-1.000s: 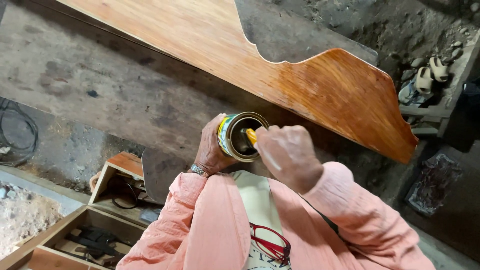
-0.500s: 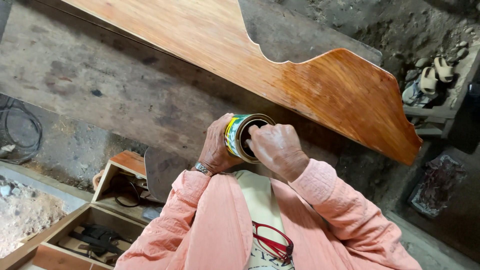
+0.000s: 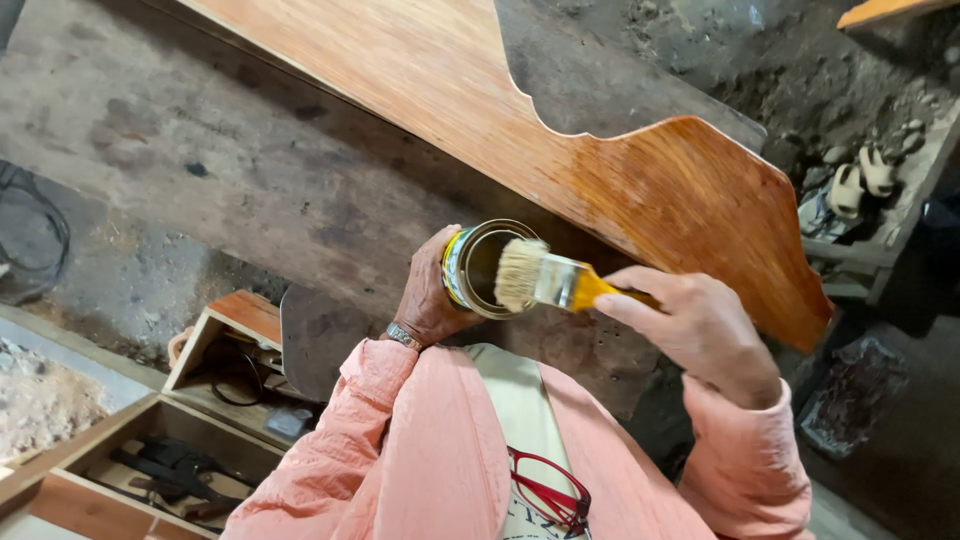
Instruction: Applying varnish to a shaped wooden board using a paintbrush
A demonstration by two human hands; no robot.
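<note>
My left hand (image 3: 425,295) grips a small open tin can (image 3: 477,266) with a yellow band, tilted so its dark inside faces me. My right hand (image 3: 695,330) holds a flat paintbrush (image 3: 545,280) by its yellow handle; the pale bristles lie across the can's mouth. Just beyond both hands a large shaped wooden board (image 3: 520,130) with a glossy orange-brown finish and a curved cut-out edge runs across the view. Pink sleeves cover both of my arms.
Red-framed glasses (image 3: 548,492) hang at my chest. Wooden boxes with dark tools (image 3: 160,465) sit at the lower left. A coiled cable (image 3: 30,240) lies at the left on the grey concrete floor. Sandals (image 3: 860,185) rest on rubble at the right.
My right hand has drawn the brush out of the can and moved right; the bristles now show across the can's mouth. The left hand still holds the can.
</note>
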